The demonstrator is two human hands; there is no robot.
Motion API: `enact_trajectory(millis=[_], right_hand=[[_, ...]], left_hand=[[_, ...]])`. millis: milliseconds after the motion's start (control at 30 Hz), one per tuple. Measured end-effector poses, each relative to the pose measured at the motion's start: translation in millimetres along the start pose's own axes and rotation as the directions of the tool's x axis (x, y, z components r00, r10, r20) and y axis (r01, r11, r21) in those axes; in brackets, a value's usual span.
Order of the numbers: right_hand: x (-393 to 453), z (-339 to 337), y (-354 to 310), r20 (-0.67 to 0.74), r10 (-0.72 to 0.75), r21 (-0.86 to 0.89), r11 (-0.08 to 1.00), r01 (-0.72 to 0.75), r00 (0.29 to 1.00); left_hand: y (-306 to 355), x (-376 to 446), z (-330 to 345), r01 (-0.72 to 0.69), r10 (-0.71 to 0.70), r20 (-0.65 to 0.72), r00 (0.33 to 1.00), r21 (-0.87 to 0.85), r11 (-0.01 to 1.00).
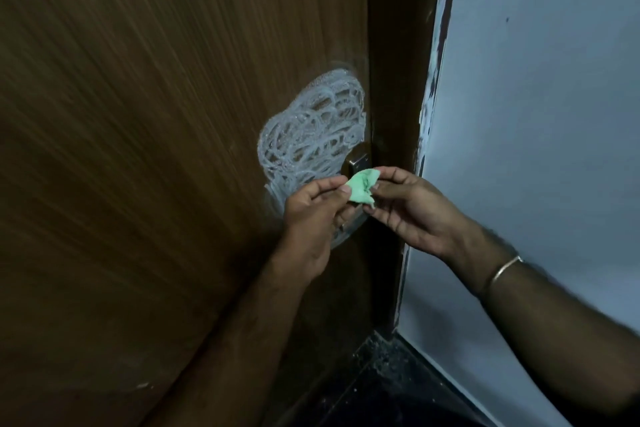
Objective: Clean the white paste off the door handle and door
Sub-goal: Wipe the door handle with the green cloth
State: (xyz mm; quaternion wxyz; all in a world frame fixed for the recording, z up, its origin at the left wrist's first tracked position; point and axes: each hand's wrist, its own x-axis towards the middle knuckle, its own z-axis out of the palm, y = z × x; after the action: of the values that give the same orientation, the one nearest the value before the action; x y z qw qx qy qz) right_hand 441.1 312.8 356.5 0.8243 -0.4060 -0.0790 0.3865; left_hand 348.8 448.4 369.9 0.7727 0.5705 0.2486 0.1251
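Head view, frame center: left hand (311,215) and right hand (408,211) pinching green cloth (465,187) beside door handle (356,158), below white paste (311,135) on door (138,114).

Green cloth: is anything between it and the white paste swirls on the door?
Nothing visible. The green cloth, pinched between the left hand and right hand, sits in front of the door handle; the white paste lies exposed up and to the left on the door.
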Motion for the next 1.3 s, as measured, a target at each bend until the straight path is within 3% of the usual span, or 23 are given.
enact_trajectory(millis=[67,133,233,367,433,533,667,833,967,1067,1200,1300], right_hand=[[-4.8,-1.4,-2.2,-0.002,-0.009,-0.050,0.999,0.009,1.000],[-9.1,-1.6,-4.6,0.009,-0.070,-0.208,0.976,0.070,0.998],[-13.9,2.7,-3.8,-0.003,-0.279,-0.567,0.791,0.228,0.960],[-15.1,3.6,-0.9,-0.048,-0.448,-0.742,0.615,0.269,0.893],[-17.2,5.0,-1.4,-0.057,-0.372,-0.704,0.673,0.227,0.926],[-19.7,5.0,-6.0,-0.123,-0.193,-0.482,0.869,0.112,0.973],[-22.1,-0.7,-11.9,-0.162,-0.041,-0.227,0.974,0.004,0.986],[-24.7,-8.0,-18.5,-0.163,0.029,-0.118,0.992,-0.048,0.986],[-21.9,-6.2,-23.0,-0.128,0.014,-0.173,0.984,-0.036,0.992],[-19.1,-4.2,-25.6,-0.128,0.005,-0.207,0.978,-0.032,0.992],[-21.6,-13.5,-22.1,-0.073,0.082,-0.065,0.994,-0.087,0.994],[-29.3,-21.4,-6.7,-0.008,0.158,-0.049,0.986,-0.158,0.987]], left_hand=[[0.9,1.5,-0.3,-0.091,0.094,-0.025,0.995,0.104,0.990],[2.3,2.5,0.0,-0.159,0.166,-0.024,0.986,0.188,0.969],[0.8,3.0,2.9,-0.180,0.197,-0.048,0.979,0.242,0.953],[-3.3,-2.5,9.9,-0.090,0.095,-0.042,0.995,0.117,0.989],[-4.6,-5.5,11.9,-0.059,0.063,-0.039,0.997,0.094,0.994],[-6.1,-6.2,11.9,-0.054,0.065,-0.112,0.992,0.104,0.993],[-6.2,-6.4,10.1,-0.045,0.042,-0.116,0.992,-0.025,0.999],[-2.1,-6.4,7.6,0.010,-0.011,-0.007,1.000,-0.137,0.991],[0.6,-11.0,11.1,0.085,-0.082,0.161,0.984,-0.015,0.996],[-3.9,-13.1,14.3,-0.007,-0.016,0.153,0.988,0.146,0.989],[-6.7,-14.2,14.8,-0.046,0.042,0.065,0.997,0.072,0.996],[-7.0,-12.7,12.6,-0.089,0.087,0.053,0.995,0.039,0.995]])
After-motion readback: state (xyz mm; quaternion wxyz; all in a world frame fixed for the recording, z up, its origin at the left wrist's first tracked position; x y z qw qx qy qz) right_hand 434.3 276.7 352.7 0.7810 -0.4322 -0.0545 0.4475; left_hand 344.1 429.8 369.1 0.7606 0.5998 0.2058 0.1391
